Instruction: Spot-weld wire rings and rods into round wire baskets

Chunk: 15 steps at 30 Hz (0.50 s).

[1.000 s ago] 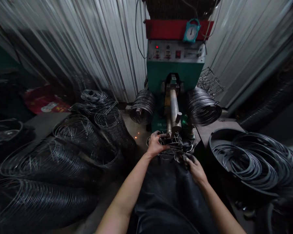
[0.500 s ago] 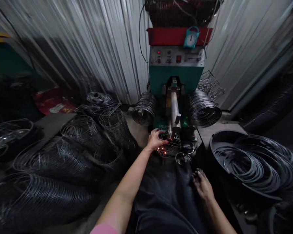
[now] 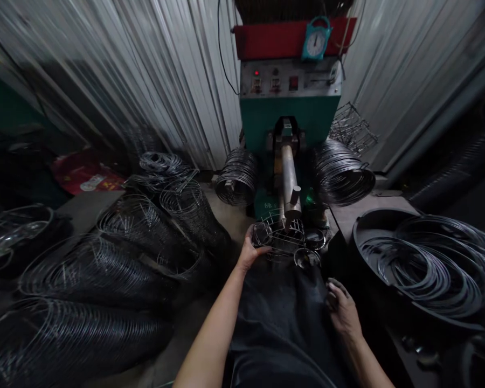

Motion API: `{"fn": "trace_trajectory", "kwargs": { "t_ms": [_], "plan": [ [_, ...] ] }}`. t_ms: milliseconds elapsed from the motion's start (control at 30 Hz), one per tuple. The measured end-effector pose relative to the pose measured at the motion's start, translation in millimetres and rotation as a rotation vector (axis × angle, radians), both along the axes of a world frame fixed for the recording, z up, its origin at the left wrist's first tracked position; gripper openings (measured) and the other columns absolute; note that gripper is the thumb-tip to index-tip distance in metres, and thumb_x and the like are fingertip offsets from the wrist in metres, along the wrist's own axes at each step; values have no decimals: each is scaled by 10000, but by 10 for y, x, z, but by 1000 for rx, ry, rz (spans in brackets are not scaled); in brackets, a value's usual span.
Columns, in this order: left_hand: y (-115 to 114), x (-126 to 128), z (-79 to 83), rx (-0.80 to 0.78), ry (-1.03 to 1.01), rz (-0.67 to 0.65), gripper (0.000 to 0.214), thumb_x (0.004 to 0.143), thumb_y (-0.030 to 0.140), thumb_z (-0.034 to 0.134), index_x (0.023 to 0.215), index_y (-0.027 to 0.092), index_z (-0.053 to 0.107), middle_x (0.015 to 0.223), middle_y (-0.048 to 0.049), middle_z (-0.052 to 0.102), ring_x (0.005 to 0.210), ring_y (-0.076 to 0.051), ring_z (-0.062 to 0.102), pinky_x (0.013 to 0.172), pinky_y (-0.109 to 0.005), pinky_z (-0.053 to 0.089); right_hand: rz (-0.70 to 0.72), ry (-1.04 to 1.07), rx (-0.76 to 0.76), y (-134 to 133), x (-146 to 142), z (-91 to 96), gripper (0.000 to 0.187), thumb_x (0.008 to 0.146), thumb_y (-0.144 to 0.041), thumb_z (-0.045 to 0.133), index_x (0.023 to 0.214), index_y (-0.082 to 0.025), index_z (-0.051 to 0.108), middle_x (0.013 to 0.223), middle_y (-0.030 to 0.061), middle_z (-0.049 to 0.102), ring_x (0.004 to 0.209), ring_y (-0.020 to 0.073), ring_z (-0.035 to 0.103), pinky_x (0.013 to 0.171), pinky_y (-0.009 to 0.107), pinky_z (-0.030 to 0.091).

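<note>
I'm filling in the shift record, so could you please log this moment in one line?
left hand: holds wire basket | right hand: apart from basket, grip unclear | green machine: red light lit

Blk covering over my lap: dull leathery sheen, soft creases; apron or trousers, can't tell. L forearm & R forearm bare, ditto L hand & R hand; grimy smudges on R fingertips.

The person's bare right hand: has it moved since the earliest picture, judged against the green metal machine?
Yes: the bare right hand has moved rightward and back toward the wearer, away from the green metal machine.
</note>
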<state>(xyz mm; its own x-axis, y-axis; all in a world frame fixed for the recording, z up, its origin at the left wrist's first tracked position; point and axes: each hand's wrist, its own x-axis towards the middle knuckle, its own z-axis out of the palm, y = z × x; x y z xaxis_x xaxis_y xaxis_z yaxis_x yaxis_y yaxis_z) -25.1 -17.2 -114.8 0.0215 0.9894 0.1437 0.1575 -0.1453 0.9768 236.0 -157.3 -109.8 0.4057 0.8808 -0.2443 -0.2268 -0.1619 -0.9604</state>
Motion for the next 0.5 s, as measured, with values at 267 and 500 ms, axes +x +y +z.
{"fn": "trace_trajectory", "kwargs": {
  "t_ms": [267,500],
  "plan": [
    [-292,-68,186,4,-279,24,857,577,379,746,1285,187,302,1287,-121,473,1171,-241,486,982,-382,401,433,-801,106,-259,75,72,209,737,-408,554,800,-238,657,836,69,698,793,253,650,720,367,504],
    [-754,-92,543,236,263,-79,904,500,352,778,1280,189,351,1270,-118,418,1195,-273,415,1007,-433,352,778,-1056,151,129,-362,1200,201,703,-243,594,898,-236,550,719,-5,653,647,170,615,564,244,430]
  ]
}}
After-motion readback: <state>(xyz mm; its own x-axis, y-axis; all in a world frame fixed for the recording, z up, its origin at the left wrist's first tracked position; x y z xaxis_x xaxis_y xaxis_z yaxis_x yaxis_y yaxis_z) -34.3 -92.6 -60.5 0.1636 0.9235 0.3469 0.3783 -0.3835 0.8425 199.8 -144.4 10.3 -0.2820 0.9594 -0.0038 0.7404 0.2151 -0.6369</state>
